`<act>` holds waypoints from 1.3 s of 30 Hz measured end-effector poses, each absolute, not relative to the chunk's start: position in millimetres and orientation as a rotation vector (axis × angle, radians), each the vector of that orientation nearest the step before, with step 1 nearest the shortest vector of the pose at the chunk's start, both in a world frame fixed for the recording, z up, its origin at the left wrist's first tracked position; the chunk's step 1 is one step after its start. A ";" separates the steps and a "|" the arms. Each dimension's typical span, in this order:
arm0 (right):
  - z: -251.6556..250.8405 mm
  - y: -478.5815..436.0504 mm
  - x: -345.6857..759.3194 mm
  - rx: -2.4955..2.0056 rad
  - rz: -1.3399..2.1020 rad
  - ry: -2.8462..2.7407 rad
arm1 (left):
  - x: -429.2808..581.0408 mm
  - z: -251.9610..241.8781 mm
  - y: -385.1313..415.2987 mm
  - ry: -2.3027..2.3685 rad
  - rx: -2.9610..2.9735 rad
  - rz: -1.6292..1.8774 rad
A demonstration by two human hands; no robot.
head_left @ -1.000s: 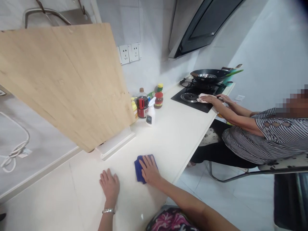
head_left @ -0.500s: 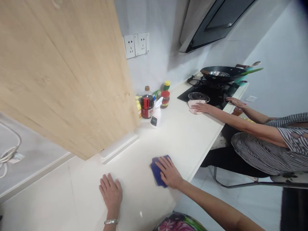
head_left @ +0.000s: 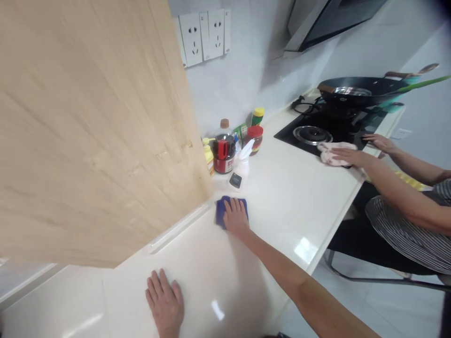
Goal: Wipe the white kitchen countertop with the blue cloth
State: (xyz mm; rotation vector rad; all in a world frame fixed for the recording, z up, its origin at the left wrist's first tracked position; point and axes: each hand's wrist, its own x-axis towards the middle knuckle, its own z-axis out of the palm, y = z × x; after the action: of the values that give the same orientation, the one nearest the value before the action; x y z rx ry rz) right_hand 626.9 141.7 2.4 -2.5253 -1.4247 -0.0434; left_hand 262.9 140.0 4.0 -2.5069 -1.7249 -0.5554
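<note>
Right hand flat, fingers spread, pressing blue cloth onto white bench, arm stretched toward 12 o'clock, just short of the spray bottle. Cloth looks soft, light, limp; best pinched at a free edge. Left hand palm-down, open, at 7 o'clock. Co-worker's hand on pink rag by stove.

No legible text anywhere.

The glossy white stone tabletop carries a folded blue cloth, clustered condiment bottles and a black gas hob.
</note>
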 end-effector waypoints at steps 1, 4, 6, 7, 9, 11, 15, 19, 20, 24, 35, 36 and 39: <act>1.9 152.0 629.5 -2.521 -0.033 -1.430 | 263.0 4.3 140.1 -1.735 -2.512 -0.544; 3.0 180.7 638.4 -2.497 -0.012 -1.454 | 262.8 4.9 140.4 -1.779 -2.519 -0.497; 5.7 197.3 644.7 -2.471 -0.008 -1.476 | 261.8 4.7 140.6 -1.792 -2.517 -0.485; 7.4 204.5 647.7 -2.455 -0.006 -1.491 | 261.2 4.5 140.7 -1.789 -2.519 -0.485; 10.5 216.7 653.2 -2.420 0.003 -1.528 | 259.7 4.1 140.8 -1.771 -2.523 -0.492; 12.8 225.3 657.5 -2.390 0.018 -1.561 | 258.7 4.3 140.8 -1.753 -2.524 -0.494; 15.9 230.2 659.4 -2.357 0.033 -1.576 | 258.5 6.7 141.3 -1.757 -2.524 -0.460; 19.2 212.7 650.8 -2.360 0.024 -1.547 | 259.5 9.3 142.1 -1.789 -2.520 -0.451; 19.5 204.6 647.3 -2.365 0.024 -1.541 | 259.9 9.8 142.2 -1.792 -2.521 -0.454; 17.4 166.5 626.6 -2.403 0.042 -1.505 | 262.0 10.9 141.2 -1.806 -2.526 -0.469; 32.5 133.7 489.6 -2.342 0.234 -1.629 | 263.1 12.6 138.0 -1.741 -2.528 -0.561; 36.1 130.1 476.9 -2.296 0.251 -1.689 | 262.9 12.9 138.3 -1.736 -2.527 -0.569; 45.5 111.0 448.8 -2.176 0.285 -1.843 | 262.9 14.6 139.5 -1.740 -2.533 -0.590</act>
State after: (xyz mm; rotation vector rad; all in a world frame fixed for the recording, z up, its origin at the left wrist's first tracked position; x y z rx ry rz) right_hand 448.8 111.0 45.5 -2.1762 -1.8430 0.2853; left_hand 262.9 139.5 14.6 -2.5333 -1.7404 -0.5902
